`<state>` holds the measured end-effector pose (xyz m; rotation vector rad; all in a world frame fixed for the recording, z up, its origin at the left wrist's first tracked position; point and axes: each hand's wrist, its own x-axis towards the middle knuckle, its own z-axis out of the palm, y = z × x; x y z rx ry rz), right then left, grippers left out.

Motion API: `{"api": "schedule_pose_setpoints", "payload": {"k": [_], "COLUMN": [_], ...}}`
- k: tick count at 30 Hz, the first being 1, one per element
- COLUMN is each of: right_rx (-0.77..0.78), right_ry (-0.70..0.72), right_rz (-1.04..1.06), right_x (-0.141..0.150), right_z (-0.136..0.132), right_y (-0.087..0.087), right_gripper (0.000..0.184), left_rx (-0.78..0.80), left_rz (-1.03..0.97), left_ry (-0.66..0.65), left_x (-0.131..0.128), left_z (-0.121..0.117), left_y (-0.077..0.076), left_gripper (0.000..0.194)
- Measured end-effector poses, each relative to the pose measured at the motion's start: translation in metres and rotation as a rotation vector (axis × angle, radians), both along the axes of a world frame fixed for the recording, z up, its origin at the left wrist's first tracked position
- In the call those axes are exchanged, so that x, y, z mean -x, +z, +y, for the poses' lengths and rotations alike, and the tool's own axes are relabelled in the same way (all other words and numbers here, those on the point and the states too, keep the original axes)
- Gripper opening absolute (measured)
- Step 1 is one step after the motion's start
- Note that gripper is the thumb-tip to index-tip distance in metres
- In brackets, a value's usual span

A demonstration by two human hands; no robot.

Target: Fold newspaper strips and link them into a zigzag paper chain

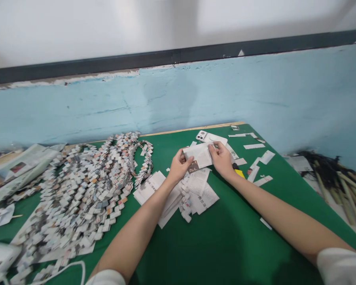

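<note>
Piece of newsprint (200,156), printed, dark picture at its lower left corner: up in both hands, above the green tabletop (207,249). It serves as landmark below.

Left hand (178,165) grasps its left edge, thumb on the near face. Right hand (222,159) pinches its right end between thumb and fingers.

Just beyond the newsprint: white phone (213,137), camera lenses up, partly hidden. Below it, toward the person: loose printed sheets (207,200) overlapping, with a short cluster of folded paper links (185,204) on them. Below and left: a fanned stack of cut sheets (150,186), partly behind the left forearm.

Right of the newsprint: yellow-and-black object (239,173), mostly behind the right wrist; too covered to identify. Farther right: scattered paper strips (254,146).

Well left of the newsprint: large heap of folded-paper chains (91,190); past it, bigger newspaper sheets (23,168). Far beyond the newsprint: light blue wall (106,107). Far right, off the tabletop: bundled stalks (348,194).
</note>
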<state>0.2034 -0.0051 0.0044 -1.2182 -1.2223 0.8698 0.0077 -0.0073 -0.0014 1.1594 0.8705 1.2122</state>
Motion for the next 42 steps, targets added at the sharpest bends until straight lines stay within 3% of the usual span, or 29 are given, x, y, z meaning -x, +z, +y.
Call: {"api": "schedule_pose_setpoints", "payload": {"k": [3,8,14,20,26,31,37,42], "right_rx": [0.031,0.096,0.095,0.117,0.014,-0.070,0.010,0.008], "right_ry": [0.041,0.173,0.232,0.177,0.104,0.171,0.144,0.153], "right_rz": [0.050,0.137,0.206,0.256,0.080,-0.038,0.154,0.033], "right_x": [-0.001,-0.003,0.000,-0.001,-0.006,-0.005,0.001,0.001], "right_z": [0.002,0.005,0.002,0.005,0.004,-0.002,0.000,-0.001], "right_y": [-0.001,0.000,0.003,0.000,-0.001,0.004,0.006,0.007], "right_gripper": [0.044,0.040,0.038,0.010,0.006,0.009,0.041,0.046], "left_rx": [0.027,0.048,0.082,-0.011,0.078,-0.004,-0.011,-0.012], "left_rz": [0.018,-0.057,-0.086,-0.017,-0.054,0.145,0.212,0.245], "left_ry": [-0.023,0.125,0.058,0.016,-0.097,-0.107,-0.077,-0.082], "left_x": [-0.002,0.003,0.004,0.010,0.009,0.004,0.007,0.006], "left_z": [0.000,0.010,0.010,0.008,0.006,0.008,0.009,0.005], "left_y": [-0.004,-0.012,-0.009,-0.007,-0.005,-0.006,-0.008,-0.002], "left_gripper": [0.067,0.048,0.042,0.016,0.045,0.050,0.059,0.057]}}
